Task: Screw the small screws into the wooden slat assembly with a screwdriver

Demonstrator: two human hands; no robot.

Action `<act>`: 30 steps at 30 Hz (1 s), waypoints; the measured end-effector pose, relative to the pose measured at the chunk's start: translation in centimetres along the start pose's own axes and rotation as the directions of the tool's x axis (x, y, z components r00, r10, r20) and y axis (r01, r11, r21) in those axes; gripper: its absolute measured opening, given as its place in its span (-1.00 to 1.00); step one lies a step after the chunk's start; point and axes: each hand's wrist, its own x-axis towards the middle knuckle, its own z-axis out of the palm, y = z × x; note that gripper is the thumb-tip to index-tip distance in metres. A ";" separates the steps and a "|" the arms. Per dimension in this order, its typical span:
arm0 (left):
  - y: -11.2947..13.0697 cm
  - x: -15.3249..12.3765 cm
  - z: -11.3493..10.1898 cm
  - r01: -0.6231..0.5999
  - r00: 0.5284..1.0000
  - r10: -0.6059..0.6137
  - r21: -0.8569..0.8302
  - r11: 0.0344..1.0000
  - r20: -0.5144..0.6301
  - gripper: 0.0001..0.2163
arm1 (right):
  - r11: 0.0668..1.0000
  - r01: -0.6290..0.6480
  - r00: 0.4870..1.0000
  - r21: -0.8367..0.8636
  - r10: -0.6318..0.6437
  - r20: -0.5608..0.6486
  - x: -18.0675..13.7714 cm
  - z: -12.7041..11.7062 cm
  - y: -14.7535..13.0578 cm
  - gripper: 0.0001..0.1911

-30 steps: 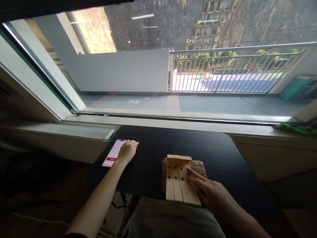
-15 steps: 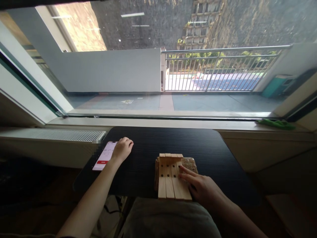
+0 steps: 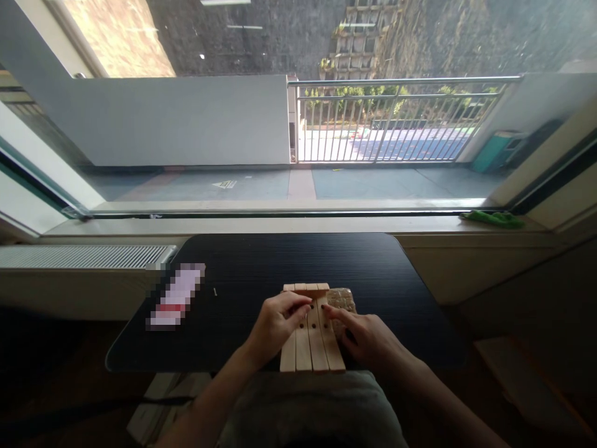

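Several pale wooden slats (image 3: pixel 311 356) with rows of dark holes lie side by side at the table's near edge. A crosswise wooden lip (image 3: pixel 305 291) runs along their far end. Under and beside them shows a brown, clear-wrapped block (image 3: pixel 342 303). My left hand (image 3: pixel 275 317) is over the slats' left side, thumb and fingers pinched close to a hole; whatever is between the fingertips is too small to make out. My right hand (image 3: pixel 368 333) rests at the right edge, index finger stretched onto the rightmost slat beside a hole, thumb lower down.
A phone (image 3: pixel 176 295), blurred out, lies on the left of the black table (image 3: pixel 396 298). A tiny pale piece (image 3: pixel 215 291) lies to the right of it. Beyond are a windowsill (image 3: pixel 261 225), a green cloth (image 3: pixel 492 218) and a radiator (image 3: pixel 88 256).
My left hand has moved from beside the phone, rightward and nearer, onto the slats. The right hand stays on them. The whole view has shifted slightly.
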 end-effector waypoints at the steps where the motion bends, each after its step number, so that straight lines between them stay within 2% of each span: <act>1: -0.1 0.0 0.5 -0.031 0.999 0.030 0.011 0.999 0.039 -0.86 | 1.000 0.002 1.000 0.018 -0.001 -0.002 -0.1 0.1 0.1 -0.39; 7: -0.2 0.8 1.2 -0.072 0.974 0.059 0.053 0.996 0.220 -0.89 | 0.991 0.033 0.999 0.126 -0.031 -0.017 -0.5 0.5 0.5 -0.33; 11: 0.2 1.3 1.0 -0.172 0.925 0.127 0.096 0.980 0.358 -0.89 | 0.982 0.069 0.997 0.175 -0.062 -0.046 -0.7 0.5 0.5 -0.35; 16: 0.5 1.2 0.9 -0.148 0.924 0.095 0.118 0.982 0.370 -0.89 | 0.975 0.085 0.996 0.204 -0.078 -0.043 -1.1 0.3 0.2 -0.45; 19: 0.2 1.1 0.8 -0.199 0.912 0.128 0.147 0.969 0.390 -0.89 | 0.974 0.103 0.994 0.201 -0.095 -0.047 -1.2 0.1 0.1 -0.45; 22: 0.1 1.2 0.9 -0.283 0.884 0.189 0.168 0.944 0.427 -0.88 | 0.975 0.098 0.995 0.199 -0.092 -0.042 -1.3 0.0 0.1 -0.50; 26: 0.4 1.5 1.0 -0.403 0.822 0.256 0.201 0.893 0.509 -0.84 | 0.978 0.095 0.995 0.188 -0.089 -0.038 -1.4 0.1 0.1 -0.50; 30: 0.7 1.7 1.0 -0.439 0.797 0.268 0.214 0.872 0.540 -0.83 | 0.979 0.097 0.994 0.181 -0.086 -0.068 -1.5 0.3 0.0 -0.46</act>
